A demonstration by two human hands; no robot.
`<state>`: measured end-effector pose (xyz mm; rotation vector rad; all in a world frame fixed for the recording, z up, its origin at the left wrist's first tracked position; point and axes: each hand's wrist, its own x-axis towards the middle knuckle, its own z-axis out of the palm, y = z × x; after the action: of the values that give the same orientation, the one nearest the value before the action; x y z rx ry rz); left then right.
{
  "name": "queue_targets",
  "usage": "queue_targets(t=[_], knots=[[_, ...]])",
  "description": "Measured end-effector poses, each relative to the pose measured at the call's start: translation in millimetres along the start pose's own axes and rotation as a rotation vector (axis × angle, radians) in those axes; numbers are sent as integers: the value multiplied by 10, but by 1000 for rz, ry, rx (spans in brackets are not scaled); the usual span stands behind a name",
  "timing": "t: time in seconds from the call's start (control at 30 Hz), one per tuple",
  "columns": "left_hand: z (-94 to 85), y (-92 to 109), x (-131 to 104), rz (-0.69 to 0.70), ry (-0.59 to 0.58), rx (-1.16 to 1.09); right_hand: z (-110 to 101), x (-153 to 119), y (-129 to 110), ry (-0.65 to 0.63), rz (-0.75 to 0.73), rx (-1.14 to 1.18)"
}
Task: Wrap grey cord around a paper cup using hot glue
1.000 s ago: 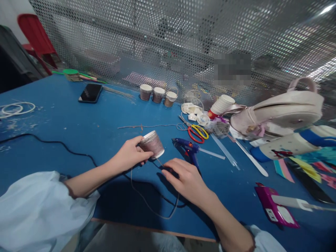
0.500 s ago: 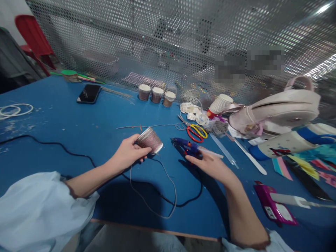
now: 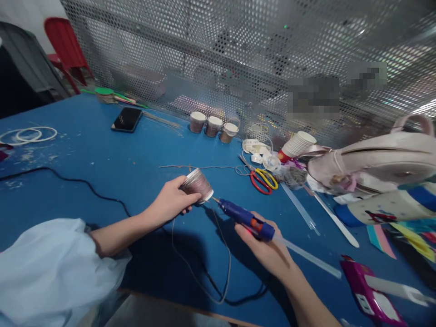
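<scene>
My left hand [image 3: 177, 198] grips a small paper cup [image 3: 198, 185] wrapped in brownish-grey cord, tilted on its side with the white rim to the right. A loose length of cord [image 3: 227, 254] trails from the cup in a loop over the table. In my right hand [image 3: 264, 245] is a blue glue gun [image 3: 243, 215], fingers wrapped round its handle. Its nozzle points left, close to the cup's rim; whether they touch I cannot tell. A clear glue stick [image 3: 313, 256] sticks out of the gun's back end.
Scissors [image 3: 261, 181], a stack of paper cups [image 3: 298, 146] and a pale bag [image 3: 371, 156] lie to the right. Three wrapped cups [image 3: 213, 126] stand by the perforated metal screen [image 3: 163, 54]. A phone [image 3: 126, 120] rests at the back left. A black cable [image 3: 85, 184] crosses the blue table.
My right hand has lifted the glue gun off the table and brought its nozzle left to the cup. My left hand keeps its hold on the cup. The view has shifted slightly.
</scene>
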<state>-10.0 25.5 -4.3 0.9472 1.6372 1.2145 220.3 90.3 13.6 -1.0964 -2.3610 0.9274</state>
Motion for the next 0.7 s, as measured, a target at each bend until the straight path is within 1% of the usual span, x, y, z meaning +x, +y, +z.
queue_targets(t=[0.1,0.3,0.5,0.6,0.7], knots=[[-1,15,-10,-9,12,26,62,-13,-51,-13,-82,-74],[-4,4,-11,10,1,59,102,-10,-38,9,-105,-105],[11,14,-7,5,14,75,163,-41,-18,44,-209,-151],[9,29,-15,2,9,83,169,-49,4,75,-220,-161],[7,25,-18,3,4,93,173,-54,11,78,-247,-175]])
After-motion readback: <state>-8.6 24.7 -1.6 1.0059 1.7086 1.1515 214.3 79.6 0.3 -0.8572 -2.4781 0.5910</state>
